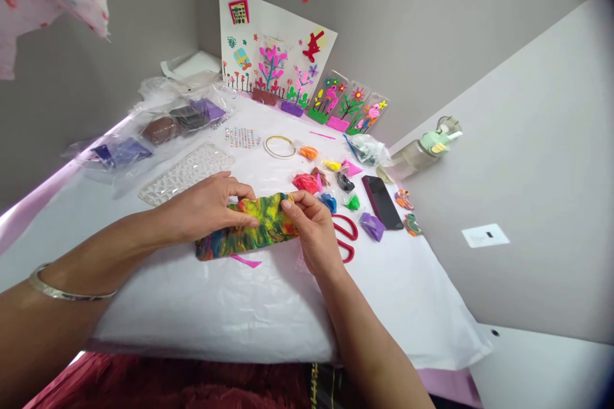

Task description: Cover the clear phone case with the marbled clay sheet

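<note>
A flat slab of swirled multicoloured clay [249, 233] lies on the white table cover [230, 307] in front of me. My left hand [206, 204] pinches its upper edge near the middle, thumb and fingers closed on it. At the slab's right end, my right hand [314, 230] grips the clay with its fingertips. A thin pink clay scrap [245, 261] lies just under the slab.
Small clay lumps in several colours [326, 182], red-handled scissors [346, 230], a dark phone [382, 201] and a tape ring [279, 146] sit to the right and behind. Bagged clay [163, 128], a clear textured sheet [187, 172], finished clay pictures [273, 57] and a bottle [422, 150] stand farther back.
</note>
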{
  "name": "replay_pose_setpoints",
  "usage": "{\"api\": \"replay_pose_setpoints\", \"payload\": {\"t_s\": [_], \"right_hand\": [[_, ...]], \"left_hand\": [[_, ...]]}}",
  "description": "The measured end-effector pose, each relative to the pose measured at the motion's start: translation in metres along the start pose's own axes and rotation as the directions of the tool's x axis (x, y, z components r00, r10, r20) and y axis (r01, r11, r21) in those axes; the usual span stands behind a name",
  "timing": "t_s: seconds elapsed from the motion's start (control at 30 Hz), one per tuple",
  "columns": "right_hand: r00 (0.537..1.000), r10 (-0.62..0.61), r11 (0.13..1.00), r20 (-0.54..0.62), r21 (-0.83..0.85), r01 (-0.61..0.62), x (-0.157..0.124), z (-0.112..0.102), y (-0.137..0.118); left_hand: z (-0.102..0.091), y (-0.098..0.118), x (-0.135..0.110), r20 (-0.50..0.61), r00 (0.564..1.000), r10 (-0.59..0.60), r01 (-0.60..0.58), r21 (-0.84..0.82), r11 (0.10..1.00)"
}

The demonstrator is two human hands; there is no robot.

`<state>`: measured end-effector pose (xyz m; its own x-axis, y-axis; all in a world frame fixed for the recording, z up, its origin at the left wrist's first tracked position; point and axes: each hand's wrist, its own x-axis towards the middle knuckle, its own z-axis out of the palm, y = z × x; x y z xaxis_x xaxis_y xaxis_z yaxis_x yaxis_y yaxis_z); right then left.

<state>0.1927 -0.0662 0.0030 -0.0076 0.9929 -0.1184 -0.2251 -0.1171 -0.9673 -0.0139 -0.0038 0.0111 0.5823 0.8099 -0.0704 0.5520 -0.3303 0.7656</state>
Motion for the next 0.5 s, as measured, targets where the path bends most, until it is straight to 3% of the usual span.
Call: {"api": "replay_pose_setpoints", "payload": {"t_s": [0.3,0.5], "right_hand": [[1.000,-0.020,1.000,0.018,0.019,0.020,0.0003,0.0000,0.0022],[0.998,-0.050,0.998,-0.041,0.034,0.051,-0.0005,0.0010,-0.0011]], "left_hand": [[-0.0028,-0.0008,0.0000,0.034,0.989,0.142,-0.144,0.080,0.986],[-0.0014,0.0031,-0.0009,0.008,0.999,0.031,-0.031,0.004,0.999]]}}
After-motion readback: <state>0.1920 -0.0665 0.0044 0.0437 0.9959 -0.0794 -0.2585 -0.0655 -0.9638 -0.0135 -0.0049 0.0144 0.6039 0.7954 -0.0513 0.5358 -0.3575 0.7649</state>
